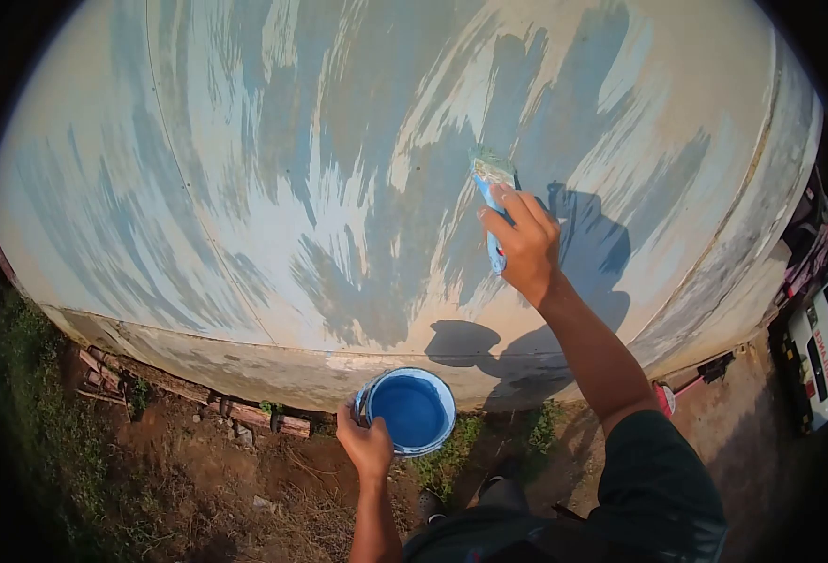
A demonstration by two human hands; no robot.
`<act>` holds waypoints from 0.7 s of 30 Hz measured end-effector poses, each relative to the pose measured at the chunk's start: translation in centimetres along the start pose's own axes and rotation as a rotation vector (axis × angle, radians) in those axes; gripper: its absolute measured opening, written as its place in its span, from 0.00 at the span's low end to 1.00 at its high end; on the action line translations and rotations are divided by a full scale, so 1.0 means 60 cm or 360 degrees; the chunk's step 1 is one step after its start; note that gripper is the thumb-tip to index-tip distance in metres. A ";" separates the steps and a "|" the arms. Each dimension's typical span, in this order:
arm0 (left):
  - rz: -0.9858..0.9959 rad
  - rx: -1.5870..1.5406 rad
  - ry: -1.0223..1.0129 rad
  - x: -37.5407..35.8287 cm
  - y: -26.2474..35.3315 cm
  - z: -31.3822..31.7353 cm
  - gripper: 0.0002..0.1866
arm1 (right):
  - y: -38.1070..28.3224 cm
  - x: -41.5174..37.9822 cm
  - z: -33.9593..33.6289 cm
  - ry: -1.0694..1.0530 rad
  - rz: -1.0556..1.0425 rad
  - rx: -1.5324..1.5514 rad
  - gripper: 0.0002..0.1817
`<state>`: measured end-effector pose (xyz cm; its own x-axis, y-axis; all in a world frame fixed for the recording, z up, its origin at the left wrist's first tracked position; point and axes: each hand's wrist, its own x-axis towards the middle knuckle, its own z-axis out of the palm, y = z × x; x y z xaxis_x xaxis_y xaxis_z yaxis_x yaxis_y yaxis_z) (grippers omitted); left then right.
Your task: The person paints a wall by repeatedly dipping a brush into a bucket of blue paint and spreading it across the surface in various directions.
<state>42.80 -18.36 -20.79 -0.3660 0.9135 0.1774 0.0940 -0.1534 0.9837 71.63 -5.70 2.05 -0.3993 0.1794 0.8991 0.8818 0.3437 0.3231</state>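
My right hand (524, 239) is closed round a blue-handled paintbrush (494, 171), its bristles against the wall (714, 75). Streaks of light blue and grey-blue paint (367, 178) cover much of the wall's middle. Low in front of the wall, my left hand (367, 443) grips the rim and side of a round bucket (412, 413). Blue paint fills part of the bucket, and its rim is smeared pale blue. The shadow of my arm and head falls on the wall right of the brush.
Wooden logs (264, 418) lie along the wall's foot at the left, beside grass (29, 403) and bare soil. At the far right stands a white vehicle (817, 357). My feet are on the ground below the bucket.
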 end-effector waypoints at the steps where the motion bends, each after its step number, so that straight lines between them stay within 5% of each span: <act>1: -0.0031 0.0043 -0.0050 0.003 0.002 0.000 0.23 | -0.006 -0.011 0.011 0.0012 0.0000 -0.0004 0.13; 5: -0.0018 -0.0051 0.0021 0.005 0.008 0.008 0.22 | -0.076 -0.126 0.089 -0.0274 -0.0217 -0.0059 0.10; 7: 0.0301 0.0019 0.0080 0.014 -0.015 0.014 0.21 | -0.113 -0.182 0.109 -0.0532 -0.0158 0.0182 0.12; 11: 0.0171 0.0006 -0.0029 0.007 0.019 0.006 0.21 | -0.127 -0.174 0.084 -0.1035 0.0052 0.0588 0.16; 15: 0.0165 0.0112 0.0037 0.006 0.019 -0.007 0.21 | -0.069 -0.044 0.056 -0.0621 0.0313 0.0668 0.17; 21: -0.0051 -0.0111 0.0145 0.002 0.011 -0.026 0.25 | -0.092 0.043 0.082 -0.0022 -0.0050 0.0252 0.12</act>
<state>41.36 -18.93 -20.08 -0.4507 0.8809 0.1448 0.0176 -0.1534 0.9880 64.50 -2.62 1.14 -0.4307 0.1783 0.8847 0.8186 0.4900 0.2997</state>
